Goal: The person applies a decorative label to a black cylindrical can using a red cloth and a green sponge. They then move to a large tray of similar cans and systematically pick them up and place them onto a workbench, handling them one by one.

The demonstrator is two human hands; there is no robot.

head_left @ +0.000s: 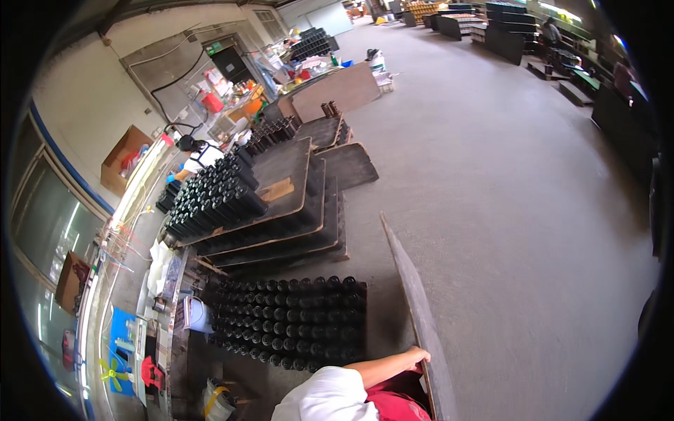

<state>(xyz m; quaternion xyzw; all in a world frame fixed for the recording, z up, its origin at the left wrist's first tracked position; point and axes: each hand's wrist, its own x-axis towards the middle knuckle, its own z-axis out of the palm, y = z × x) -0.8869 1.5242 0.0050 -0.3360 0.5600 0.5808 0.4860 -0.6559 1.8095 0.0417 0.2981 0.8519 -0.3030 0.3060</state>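
Observation:
My left hand (419, 356) reaches in from the lower edge and grips the near side edge of a large dark board (415, 291). The board stands tilted on edge, seen almost edge-on, and stretches away from me. My fingers are curled over its rim. No part of my right hand shows; the board or the picture's edge hides it. Left of the board, rows of black bottles (309, 316) stand close together low down, near my white sleeve.
Stacked boards (309, 203) bear more black bottles (210, 200) at left. Beside them a co-worker (203, 154) with blue gloves works at a bench. A white bucket (197, 314) and a yellow fan (111, 374) are nearer. Grey concrete floor (505, 210) stretches right.

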